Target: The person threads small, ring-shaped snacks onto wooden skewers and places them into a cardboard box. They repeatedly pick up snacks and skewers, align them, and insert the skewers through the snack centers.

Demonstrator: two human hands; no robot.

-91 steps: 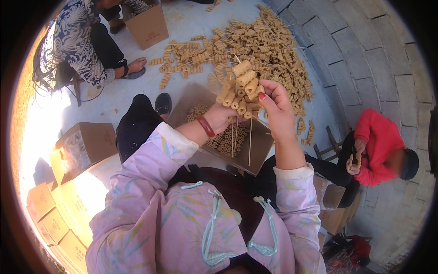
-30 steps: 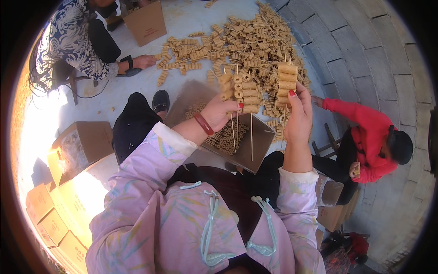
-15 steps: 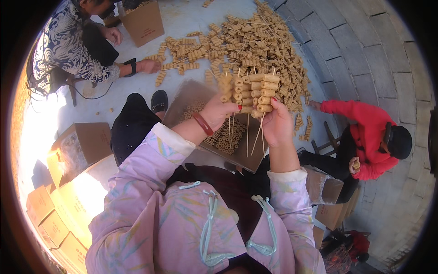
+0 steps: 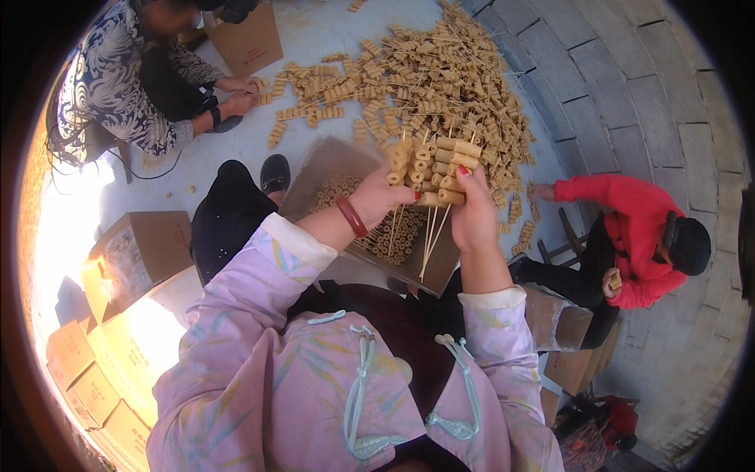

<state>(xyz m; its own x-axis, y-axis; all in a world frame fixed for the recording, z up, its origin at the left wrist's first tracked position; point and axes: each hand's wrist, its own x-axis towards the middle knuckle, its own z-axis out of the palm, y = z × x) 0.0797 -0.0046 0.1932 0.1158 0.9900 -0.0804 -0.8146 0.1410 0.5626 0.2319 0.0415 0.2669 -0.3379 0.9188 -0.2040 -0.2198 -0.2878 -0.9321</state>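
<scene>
Between my hands is a bunch of skewers [image 4: 440, 169], each threaded with short, hollow, tan rolls. Their bare stick ends point down and fan out. My left hand [image 4: 379, 194] grips the bunch from the left, thumb across the rolls. On the other side my right hand [image 4: 473, 206] is closed round it, thumb pressed on the front rolls. Below the bunch stands an open cardboard box [image 4: 314, 169], partly hidden by my left arm. Packed inside it are more skewered rolls [image 4: 397, 250], ring ends facing up.
A large heap of skewered rolls [image 4: 448, 71] covers the floor beyond, against a block wall [image 4: 605, 79]. At left a person in a patterned top [image 4: 118, 86] handles skewers; at right sits one in red [image 4: 629, 212]. Cartons [image 4: 149, 252] stand left, another [image 4: 244, 39] at the back.
My hands have drawn the skewers into a tighter bunch, slightly lower, and the sticks now converge. The person at left has moved both hands together over a few rolls.
</scene>
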